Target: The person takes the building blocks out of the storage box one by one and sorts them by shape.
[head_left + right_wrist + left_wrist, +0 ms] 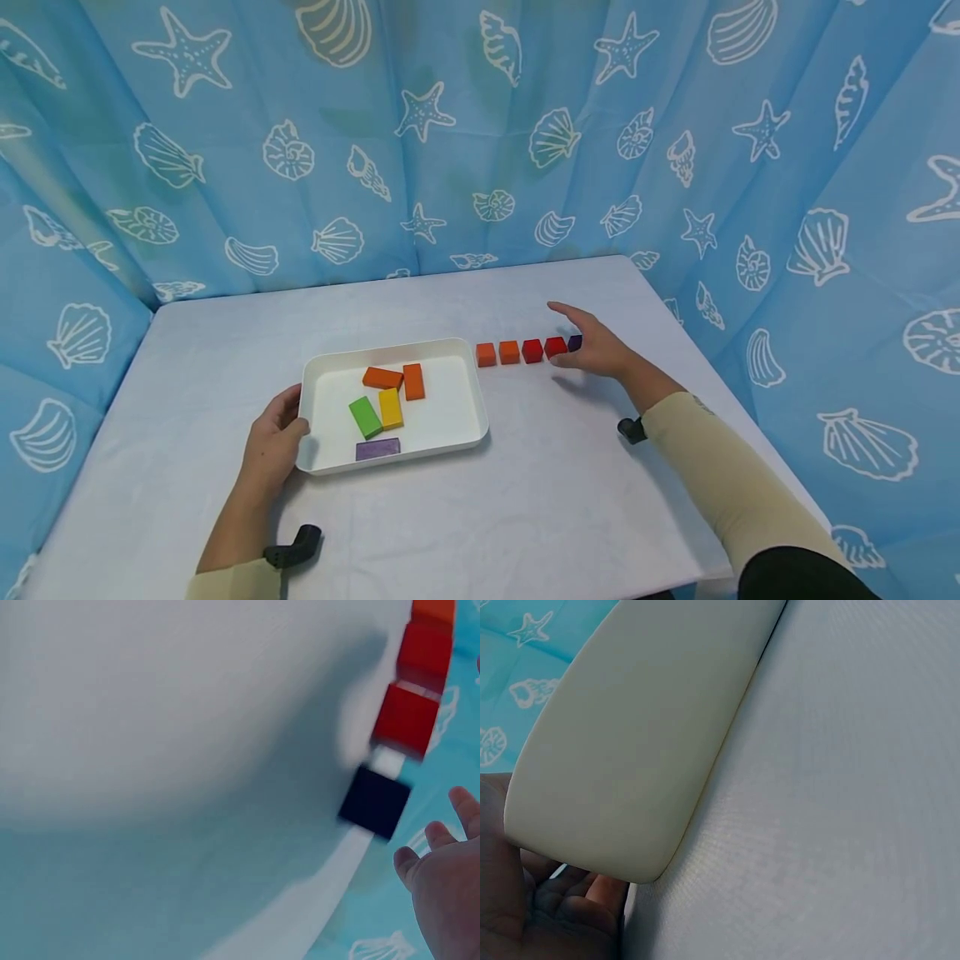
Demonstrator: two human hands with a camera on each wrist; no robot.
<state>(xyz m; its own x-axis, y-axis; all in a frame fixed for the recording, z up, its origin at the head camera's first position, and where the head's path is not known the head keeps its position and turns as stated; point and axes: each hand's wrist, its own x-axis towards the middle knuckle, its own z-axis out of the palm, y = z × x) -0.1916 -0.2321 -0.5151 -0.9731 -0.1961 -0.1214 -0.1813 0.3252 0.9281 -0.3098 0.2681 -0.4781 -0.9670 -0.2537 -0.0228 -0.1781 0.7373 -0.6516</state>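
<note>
My left hand [273,437] grips the left end of a white rectangular tray [450,408], thumb at the rim; in the left wrist view the tray's outer wall [630,750] hides part of the fingers. Inside lie two orange blocks [382,378], a yellow block [391,408], a green block [365,417] and a purple block [378,449]. Right of the tray runs a row of cubes: two orange cubes [509,352], two red cubes [532,351] and a dark cube [375,802]. My right hand [597,348] holds nothing, thumb and forefinger spread at the row's right end, partly covering the dark cube.
A white cloth [465,533] covers the table. Blue curtains [450,175] with shell and starfish prints stand along its back and sides. Each wrist carries a small black device [296,547].
</note>
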